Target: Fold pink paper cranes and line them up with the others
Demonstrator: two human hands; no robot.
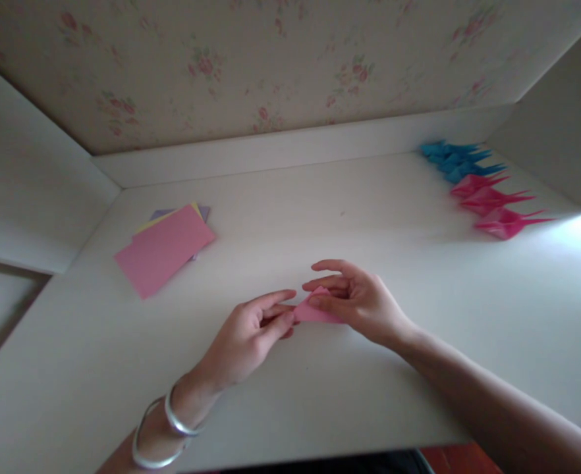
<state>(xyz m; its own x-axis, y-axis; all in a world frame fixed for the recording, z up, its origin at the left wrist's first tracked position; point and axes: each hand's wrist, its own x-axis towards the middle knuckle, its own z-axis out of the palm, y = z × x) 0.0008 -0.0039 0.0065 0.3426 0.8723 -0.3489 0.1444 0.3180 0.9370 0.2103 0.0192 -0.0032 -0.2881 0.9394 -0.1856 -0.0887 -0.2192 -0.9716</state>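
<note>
Between my two hands is a small folded piece of pink paper point(315, 312), pointed at its left end and with a peak at the top. My left hand point(251, 336) pinches its left tip between thumb and fingers. From the right, my right hand point(364, 299) grips the paper with the thumb pressed on its face, index and middle fingers reaching out behind. Part of the paper's right side is hidden under the right hand. Two silver bangles point(172, 428) circle my left wrist.
A stack of paper sheets point(166, 250), pink over yellow and purple, lies at the left on the white table point(280, 401). Several folded paper cranes, blue ones point(458, 161) and pink ones point(500, 222), stand in a row at the back right. A floral wall point(280, 72) rises behind.
</note>
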